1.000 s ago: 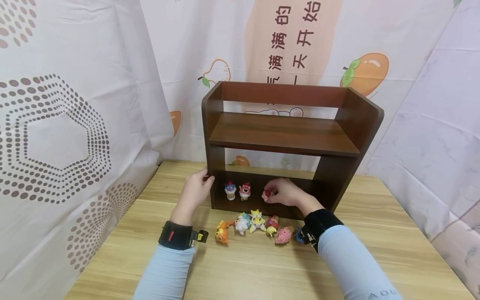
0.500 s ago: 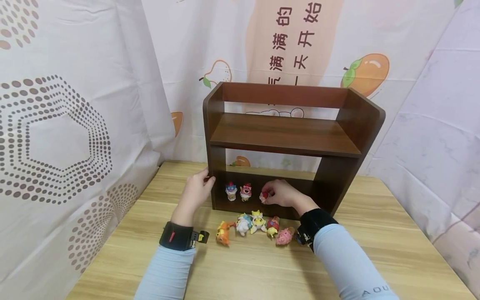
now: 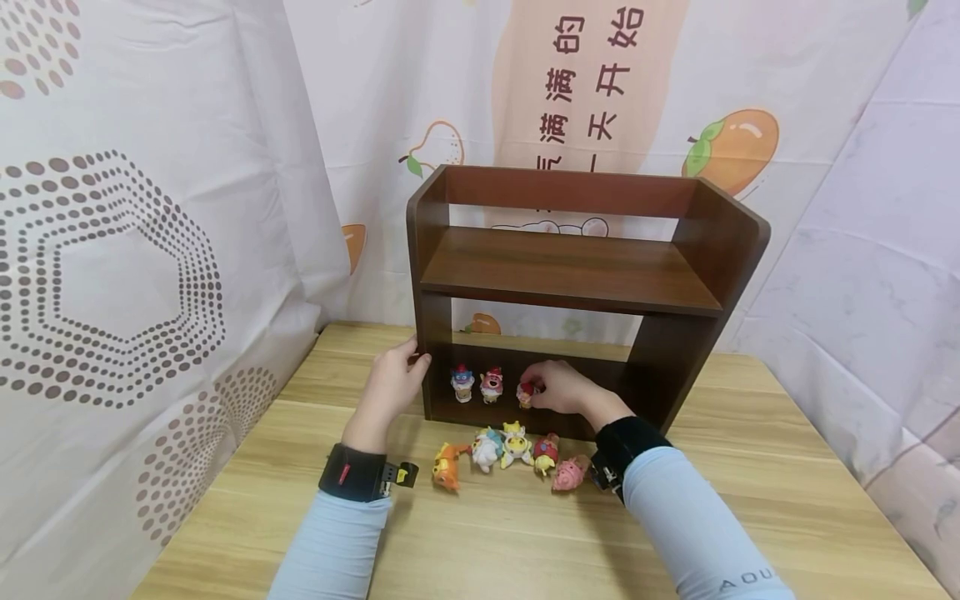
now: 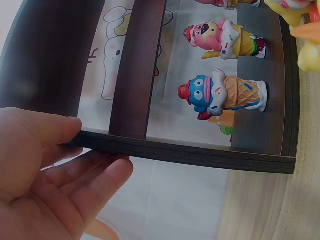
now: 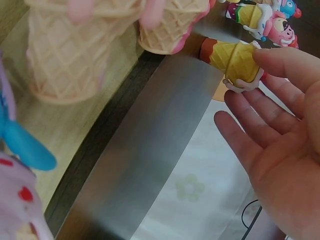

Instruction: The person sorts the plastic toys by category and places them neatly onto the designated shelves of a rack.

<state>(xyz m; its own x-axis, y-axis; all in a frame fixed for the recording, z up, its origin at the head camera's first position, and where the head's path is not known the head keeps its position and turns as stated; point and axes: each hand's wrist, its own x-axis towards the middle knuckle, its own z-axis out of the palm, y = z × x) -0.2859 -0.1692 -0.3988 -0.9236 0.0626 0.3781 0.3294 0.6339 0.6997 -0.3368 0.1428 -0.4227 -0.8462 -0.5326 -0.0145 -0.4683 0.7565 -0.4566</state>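
In the head view a dark brown two-tier shelf [image 3: 570, 265] stands on the table. My left hand [image 3: 393, 375] holds the edge of its left side panel, thumb and fingers on opposite sides in the left wrist view. Inside the lower tier, my right hand [image 3: 564, 387] pinches a small ice-cream-cone figurine [image 5: 234, 61] with a yellow cone and a brown tip; its red top [image 3: 527, 388] shows in the head view. To its left stand a blue-faced cone figurine [image 4: 222, 92] and a pink bear cone figurine [image 4: 225, 39], both upright.
Several figurines lie on the table before the shelf: an orange one [image 3: 446, 467], a white and blue one [image 3: 487, 448], a yellow and white one [image 3: 516, 446], a red and yellow one [image 3: 546, 454] and a pink one [image 3: 571, 473]. Patterned cloth [image 3: 150, 275] hangs behind and beside the table.
My right hand has shifted slightly left along the lower tier with its figurine, which now looks more upright. The left hand stays on the side panel.
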